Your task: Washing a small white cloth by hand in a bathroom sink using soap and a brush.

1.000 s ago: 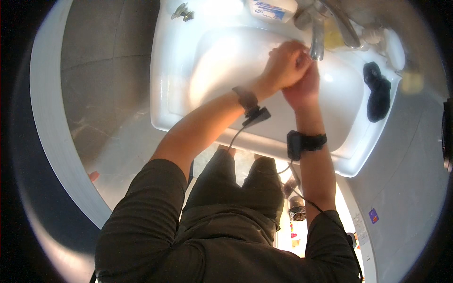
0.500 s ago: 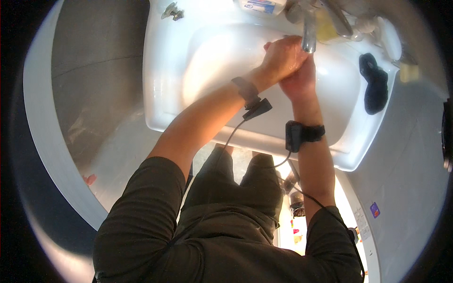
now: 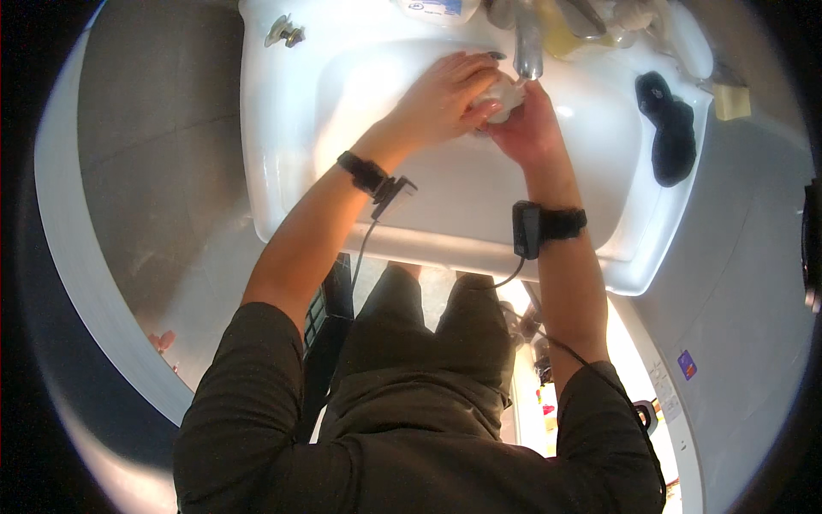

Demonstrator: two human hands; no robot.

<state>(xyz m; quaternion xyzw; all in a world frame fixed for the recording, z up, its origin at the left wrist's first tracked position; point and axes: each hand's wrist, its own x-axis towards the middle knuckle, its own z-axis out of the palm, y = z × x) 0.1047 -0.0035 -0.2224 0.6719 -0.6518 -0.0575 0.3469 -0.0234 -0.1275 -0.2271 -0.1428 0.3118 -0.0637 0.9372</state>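
Under the chrome faucet (image 3: 528,47), a small whitish, rounded thing (image 3: 499,98) sits between my two hands above the white sink basin (image 3: 411,206). Its kind is hard to make out, since fingers cover much of it. My left hand (image 3: 445,98) reaches over it from the left, with curled fingers closed on it. From the right, my right hand (image 3: 528,128) cups its lower side, thumb up near the spout; most of those fingers are hidden. Each wrist wears a black strap with a cabled box.
A black, soft-looking bundle (image 3: 670,128) lies on the sink's right rim. A yellow block (image 3: 731,102) is beyond it. Behind the faucet stands a white bottle with a blue label (image 3: 437,8). A metal fitting (image 3: 284,32) sits at the far left corner.
My hands, pressed together under the faucet before, have separated, and the whitish thing now shows between them. My left hand and forearm have shifted left.
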